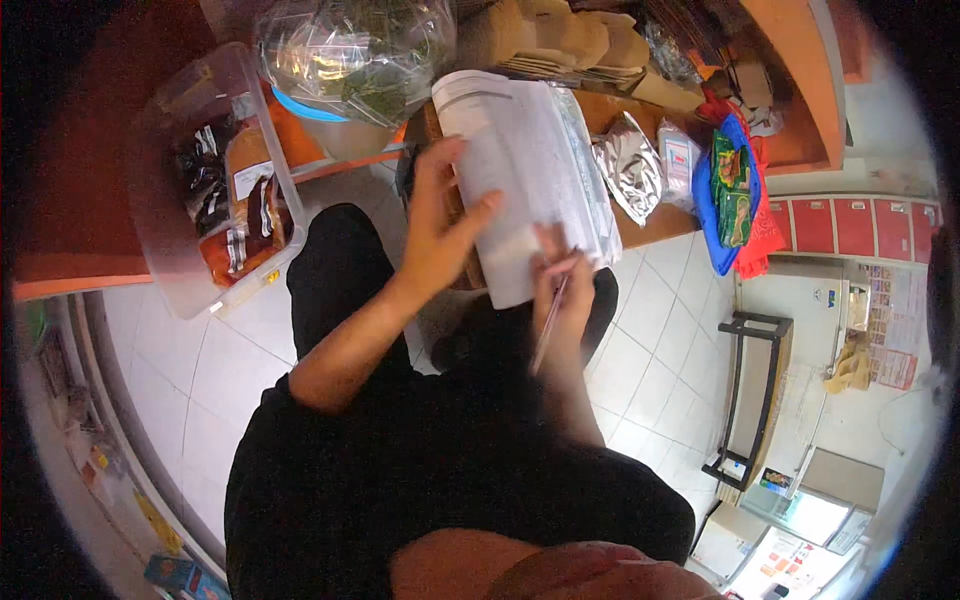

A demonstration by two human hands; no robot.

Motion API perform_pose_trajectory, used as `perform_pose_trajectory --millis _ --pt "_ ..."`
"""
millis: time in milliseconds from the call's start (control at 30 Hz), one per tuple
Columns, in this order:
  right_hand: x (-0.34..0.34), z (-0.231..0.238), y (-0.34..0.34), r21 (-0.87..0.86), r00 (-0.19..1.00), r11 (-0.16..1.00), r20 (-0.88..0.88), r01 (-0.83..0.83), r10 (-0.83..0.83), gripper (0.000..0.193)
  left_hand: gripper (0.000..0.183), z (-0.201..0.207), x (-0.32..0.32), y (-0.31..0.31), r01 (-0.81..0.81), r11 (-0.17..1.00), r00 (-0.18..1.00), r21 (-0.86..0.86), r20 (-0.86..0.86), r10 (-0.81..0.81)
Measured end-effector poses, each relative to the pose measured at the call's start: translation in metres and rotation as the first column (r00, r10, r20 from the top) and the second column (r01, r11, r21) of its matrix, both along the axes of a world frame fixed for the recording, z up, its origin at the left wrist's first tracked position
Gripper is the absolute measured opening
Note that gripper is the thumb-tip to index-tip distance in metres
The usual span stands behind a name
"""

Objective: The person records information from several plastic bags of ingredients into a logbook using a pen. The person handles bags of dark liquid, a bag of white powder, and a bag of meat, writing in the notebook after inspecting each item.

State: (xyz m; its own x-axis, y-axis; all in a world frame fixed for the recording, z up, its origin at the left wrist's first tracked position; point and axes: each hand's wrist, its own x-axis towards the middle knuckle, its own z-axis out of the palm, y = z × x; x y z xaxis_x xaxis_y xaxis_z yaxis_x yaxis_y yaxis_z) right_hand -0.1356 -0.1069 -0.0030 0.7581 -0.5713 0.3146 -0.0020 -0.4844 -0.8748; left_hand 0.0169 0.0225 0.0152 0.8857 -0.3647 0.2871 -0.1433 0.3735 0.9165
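"Hands, quick?"

"Left hand [440, 225]: spread open, thumb laid over the page, fingers at the sheets' left edge. Right hand [568, 300]: fingers closed round a slim pen [547, 335], a bit blurred."

"Tip on paper?"

"Can't tell, too blurry. My right hand is at the lower right part of the sheets, anyway."

"And the sheets?"

"Paper bundle [505, 170], right between my hands. Tilted, top end over the table [655, 222], bottom corner reaching out above my lap. White top page, more layers showing along its right side."

"Right of that?"

"Silver pouch [630, 168] just beside the bundle, then a small white packet [679, 165], then a green packet [733, 190] on a blue bag [706, 200], red bag [768, 240] next to it."

"Back and left?"

"Brown paper pieces [560, 42] stacked behind the bundle. Clear plastic bag [350, 60] with something greenish in it, over a blue-rimmed container [318, 112]. Far left, clear tub [292, 205] with dark striped packs [212, 190] inside."

"Room?"

"Pale tiled floor [655, 330], black-framed bench [745, 400] off right, red cabinet doors [812, 226] beyond the table. Next."
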Motion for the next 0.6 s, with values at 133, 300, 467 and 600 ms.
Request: perform_pose_trajectory --millis 133,300,467,600 --pt "0.012 0.058 0.063 -0.199 0.831 0.817 0.020 -0.542 0.556 0.034 0.095 0.006 0.030 0.043 0.002 0.999 0.967 0.034 -0.256 0.007" --pt "0.004 0.035 0.049 -0.064 0.922 0.955 0.249 -0.291 0.297 0.013 0.120 -0.011 0.041 0.046 -0.033 0.955 0.998 0.296 -0.041 0.048" --pt "0.031 0.028 0.030 0.089 0.980 0.976 0.001 -0.198 0.199 0.024 0.084 -0.028 0.024 0.070 0.175 0.983 0.770 -0.062 -0.613 -0.176" --pt "0.030 0.041 0.043 -0.561 0.826 0.644 -0.522 -0.520 0.212 0.052 0.075 -0.037 0.025 0.110 -0.063 0.998 0.912 0.026 -0.405 0.069"
